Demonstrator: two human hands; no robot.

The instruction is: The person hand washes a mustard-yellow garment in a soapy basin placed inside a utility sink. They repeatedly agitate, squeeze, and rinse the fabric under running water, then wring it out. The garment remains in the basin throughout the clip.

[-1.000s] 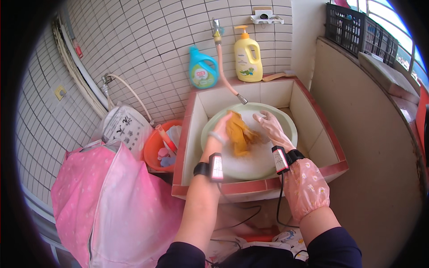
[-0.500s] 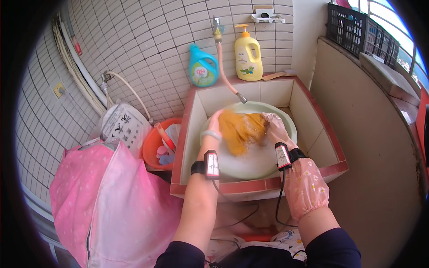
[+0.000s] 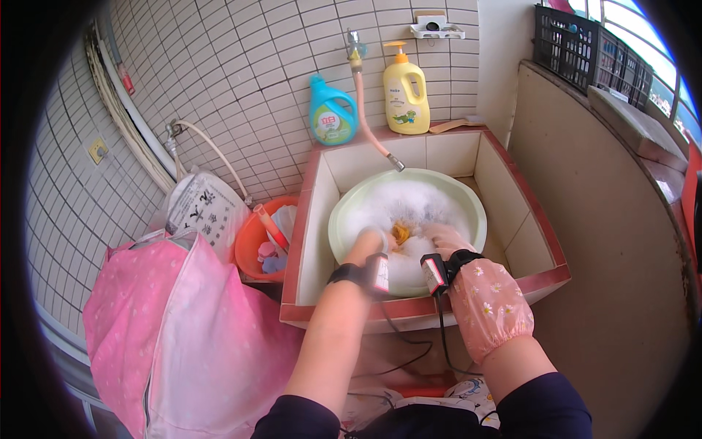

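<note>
A mustard-yellow cloth (image 3: 400, 233) is mostly sunk in white suds, with only a small bunched part showing between my hands. My left hand (image 3: 374, 240), bare with a pale bangle at the wrist, is closed on the cloth's left side, its fingertips partly hidden by foam. On the other side my right hand (image 3: 443, 238), in a thin pinkish glove, grips the cloth; foam covers its fingers. Around them is a pale green basin (image 3: 337, 228) of foamy water, set inside a tiled sink (image 3: 532, 219) with reddish edges.
A pink hose (image 3: 363, 110) hangs from the tap over the basin's far rim. A blue detergent bottle (image 3: 333, 113), a yellow pump bottle (image 3: 406, 95) and a brush (image 3: 455, 124) line the back ledge. At left stand an orange bucket (image 3: 248, 245) and a pink fabric cover (image 3: 212, 329).
Both hands have come nearer to me and closer together, lowering the cloth from above the suds into them. Foam now covers the far part of the basin.
</note>
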